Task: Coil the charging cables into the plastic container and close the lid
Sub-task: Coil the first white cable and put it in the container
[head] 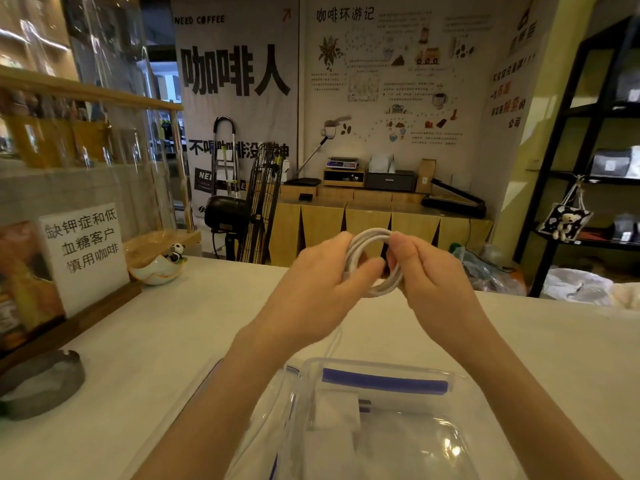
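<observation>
While "NEED COFFEE" banner [200, 19] hangs, hands coil white cable [375, 261].

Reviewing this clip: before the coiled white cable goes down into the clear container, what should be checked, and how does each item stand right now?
1. White cable wound into loops: ok.
2. Both hands gripping the coil, left hand and right hand: ok.
3. Loose tail gathered in: not ok, a strand trails down toward the table.
4. Plastic container open below the hands: ok.
5. Room left inside the container: cannot tell, a white adapter already sits there.
6. Lid within reach: cannot tell.
</observation>
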Tool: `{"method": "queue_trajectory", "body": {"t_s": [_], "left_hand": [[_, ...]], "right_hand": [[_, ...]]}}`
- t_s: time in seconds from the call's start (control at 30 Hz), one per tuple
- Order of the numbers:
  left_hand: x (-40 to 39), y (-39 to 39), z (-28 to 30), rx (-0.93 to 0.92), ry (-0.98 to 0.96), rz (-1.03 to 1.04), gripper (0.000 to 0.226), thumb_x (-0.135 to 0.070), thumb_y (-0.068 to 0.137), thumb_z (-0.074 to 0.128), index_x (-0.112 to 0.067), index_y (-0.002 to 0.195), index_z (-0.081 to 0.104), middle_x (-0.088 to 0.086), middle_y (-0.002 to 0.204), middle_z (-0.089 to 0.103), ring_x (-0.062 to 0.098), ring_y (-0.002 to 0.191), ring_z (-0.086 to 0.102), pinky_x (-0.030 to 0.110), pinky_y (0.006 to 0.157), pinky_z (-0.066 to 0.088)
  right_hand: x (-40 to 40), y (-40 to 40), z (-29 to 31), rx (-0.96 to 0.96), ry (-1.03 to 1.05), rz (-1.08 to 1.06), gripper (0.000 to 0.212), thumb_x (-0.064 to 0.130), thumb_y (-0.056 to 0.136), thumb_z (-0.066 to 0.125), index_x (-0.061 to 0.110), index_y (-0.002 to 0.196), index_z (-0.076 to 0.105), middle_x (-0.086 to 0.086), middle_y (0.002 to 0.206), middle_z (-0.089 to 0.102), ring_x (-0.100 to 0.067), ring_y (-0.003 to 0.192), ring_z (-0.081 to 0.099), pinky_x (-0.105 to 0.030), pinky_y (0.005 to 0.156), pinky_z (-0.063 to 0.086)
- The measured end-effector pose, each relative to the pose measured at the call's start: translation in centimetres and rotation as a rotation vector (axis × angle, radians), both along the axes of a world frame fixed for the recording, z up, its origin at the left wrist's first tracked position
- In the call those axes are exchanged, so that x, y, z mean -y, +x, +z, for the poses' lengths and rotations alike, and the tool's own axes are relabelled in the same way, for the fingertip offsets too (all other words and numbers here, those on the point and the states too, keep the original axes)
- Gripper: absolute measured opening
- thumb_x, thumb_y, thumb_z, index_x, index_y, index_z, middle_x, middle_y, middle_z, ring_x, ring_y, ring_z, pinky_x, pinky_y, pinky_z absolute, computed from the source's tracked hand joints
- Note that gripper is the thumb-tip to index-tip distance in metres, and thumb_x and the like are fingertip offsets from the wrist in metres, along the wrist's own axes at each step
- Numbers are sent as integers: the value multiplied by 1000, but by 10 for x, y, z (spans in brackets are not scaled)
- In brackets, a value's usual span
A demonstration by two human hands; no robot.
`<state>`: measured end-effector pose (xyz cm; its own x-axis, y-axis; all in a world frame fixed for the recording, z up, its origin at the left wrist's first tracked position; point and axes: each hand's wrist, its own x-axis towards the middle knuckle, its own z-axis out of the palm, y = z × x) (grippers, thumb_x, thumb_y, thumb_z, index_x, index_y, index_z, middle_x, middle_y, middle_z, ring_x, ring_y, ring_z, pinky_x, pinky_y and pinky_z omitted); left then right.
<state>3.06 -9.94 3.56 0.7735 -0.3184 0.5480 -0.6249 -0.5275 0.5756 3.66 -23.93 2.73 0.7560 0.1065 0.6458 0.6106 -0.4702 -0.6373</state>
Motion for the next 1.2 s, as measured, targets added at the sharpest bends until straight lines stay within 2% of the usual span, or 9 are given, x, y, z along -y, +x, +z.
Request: {"method": "queue_trajectory", "body": {"t_s": [0.1,0.23,0.37,0.47,0.57,0.77,0.83,1.0,1.2], "left_hand": [[-10,2,3,13,21,21,26,-35,92,37,-14,88,52,2,65,52,18,57,48,38,57,47],[-24,4,10,-145,48,-115,21,-31,93,37,-16,88,51,-3,59,52,4,48,45,17,47,40],[-35,8,12,-321,30,-269,25,-29,93,33,-15,94,53,-1,65,62,9,51,53,18,48,42],[-39,10,14,-317,-2,-316,31,-35,87,34,-14,84,57,-2,60,63,10,49,54,17,48,42],[-37,10,14,-269,-36,-292,34,-39,83,36,-14,74,59,-7,47,51,5,41,43,15,45,38],[-10,7,4,-371,-406,-347,39,-42,78,39,-9,67,57,-9,40,40,3,36,29,12,37,25],[-8,7,4,-421,-431,-367,34,-39,80,41,-12,63,53,-9,41,38,4,36,29,12,37,25],[-9,12,1,-403,-392,-260,35,-26,92,39,-13,62,53,-9,40,39,2,36,31,11,37,28],[-6,9,2,-589,-366,-338,40,-44,83,38,-13,77,63,-9,40,34,5,37,27,14,37,25]], "right_hand": [[-2,1,0,-53,65,47,33,36,93,32,31,66,50,12,49,49,3,47,46,-10,46,35],[-5,3,2,-69,62,99,32,36,92,33,33,64,49,23,46,53,5,48,47,-7,45,35],[-6,-1,3,28,-40,38,26,46,81,28,34,64,43,13,53,47,8,56,49,-7,53,39],[-3,-1,5,3,-64,36,29,42,85,29,33,63,45,12,56,46,8,58,49,-9,54,41],[-1,3,5,-20,-69,39,30,36,90,33,34,63,47,12,54,50,7,58,50,-11,55,41],[-2,6,-2,-28,85,83,30,33,92,33,34,66,49,19,45,52,-1,46,46,-11,45,35],[-2,7,-5,-50,118,93,31,32,92,33,32,66,50,18,44,50,-2,45,44,-11,45,34],[0,9,-6,-5,-58,6,31,33,92,32,31,64,46,13,54,46,2,54,47,-12,52,38],[0,6,-7,165,-251,-195,41,46,82,16,19,76,47,9,54,44,-11,49,47,-21,49,37]]}}
